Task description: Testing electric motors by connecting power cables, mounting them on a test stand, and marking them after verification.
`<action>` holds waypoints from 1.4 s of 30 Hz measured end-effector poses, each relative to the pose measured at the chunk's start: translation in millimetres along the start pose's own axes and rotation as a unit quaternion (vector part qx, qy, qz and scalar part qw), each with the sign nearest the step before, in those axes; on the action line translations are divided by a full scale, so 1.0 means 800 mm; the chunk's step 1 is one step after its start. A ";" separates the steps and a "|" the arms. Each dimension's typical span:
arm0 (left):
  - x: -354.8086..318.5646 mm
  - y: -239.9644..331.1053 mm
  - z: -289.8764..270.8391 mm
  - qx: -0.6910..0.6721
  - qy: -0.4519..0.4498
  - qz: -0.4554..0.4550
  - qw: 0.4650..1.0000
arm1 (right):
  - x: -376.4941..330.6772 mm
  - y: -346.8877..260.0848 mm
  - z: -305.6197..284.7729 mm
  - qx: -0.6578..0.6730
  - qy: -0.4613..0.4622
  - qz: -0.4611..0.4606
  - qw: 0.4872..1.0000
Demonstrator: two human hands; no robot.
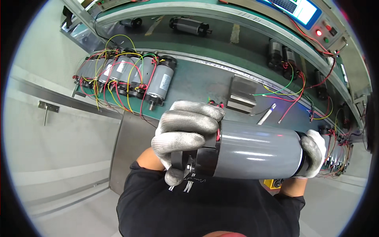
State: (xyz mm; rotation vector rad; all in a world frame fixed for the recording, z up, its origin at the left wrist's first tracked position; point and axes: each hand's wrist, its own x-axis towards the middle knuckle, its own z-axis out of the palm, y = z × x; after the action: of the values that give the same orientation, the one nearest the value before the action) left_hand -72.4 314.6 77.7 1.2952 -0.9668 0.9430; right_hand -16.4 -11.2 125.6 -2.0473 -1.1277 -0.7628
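Observation:
A grey cylindrical electric motor [258, 150] with black end caps lies crosswise in front of my chest, lifted off the bench. My left hand [187, 132], in a grey-white knit glove, wraps round its left end cap, fingers over the top and thumb below. My right hand [314, 154], gloved the same way, grips the right end cap; part of that hand is hidden behind the motor. Short red wires show beside the left fingers. Just beyond the motor, a dark metal block [241, 94] sits on the bench, with a white marker pen [267, 114] to its right.
Several grey motors with coloured wires [160, 83] stand in a row at the bench's left. More wired motors [339, 152] are at the far right. A shelf [221, 37] above holds further motors. A control box with a screen [302, 15] is at the upper right.

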 end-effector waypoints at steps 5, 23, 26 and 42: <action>0.004 -0.001 -0.001 0.032 0.029 0.020 0.999 | -0.012 0.003 -0.012 0.019 -0.037 0.054 0.998; 0.006 0.006 -0.002 0.061 0.037 0.086 0.994 | -0.004 -0.012 -0.026 -0.024 -0.086 0.037 0.995; 0.011 0.011 0.001 0.054 0.027 0.084 0.995 | -0.018 -0.015 -0.019 -0.044 -0.053 0.048 0.996; -0.054 -0.145 -0.017 0.158 0.111 -0.435 0.879 | -0.007 0.092 0.141 0.153 0.024 0.363 0.919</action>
State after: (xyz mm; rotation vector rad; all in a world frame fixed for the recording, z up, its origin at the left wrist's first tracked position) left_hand 23.9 321.6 -0.8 1.6305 0.0143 0.5114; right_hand 64.3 43.7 33.0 -1.9451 -0.3532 -0.2359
